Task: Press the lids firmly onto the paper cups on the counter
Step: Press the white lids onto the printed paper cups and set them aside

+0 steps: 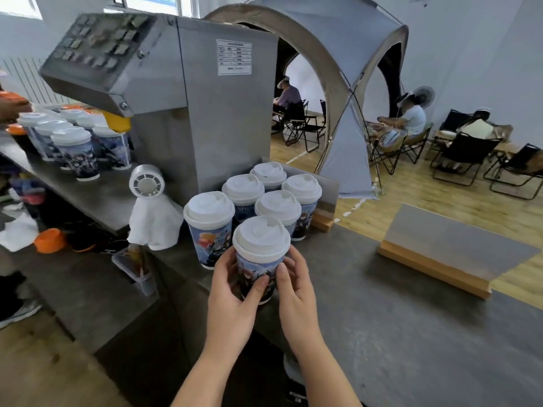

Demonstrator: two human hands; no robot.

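**Lidded cup gripped at counter edge**

Head view: left hand [232, 292] and right hand [293, 286] curled round nearest paper cup [258, 274], white lid [261, 237] on. Upright on grey counter [382, 304], just before five other lidded cups [244, 195].

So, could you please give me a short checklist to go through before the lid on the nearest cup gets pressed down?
1. Nearest cup held steady: ok, the left hand and right hand both grip its wall.
2. Lid sits on the cup: ok, it covers the rim.
3. Lid snapped tight all round: cannot tell, the far edge is hidden.
4. A hand placed on top to press: not ok, both hands are on the sides.
5. Cup base on the counter: cannot tell, the fingers hide part of it.
6. Room beside it: not ok, the other cups stand close behind.
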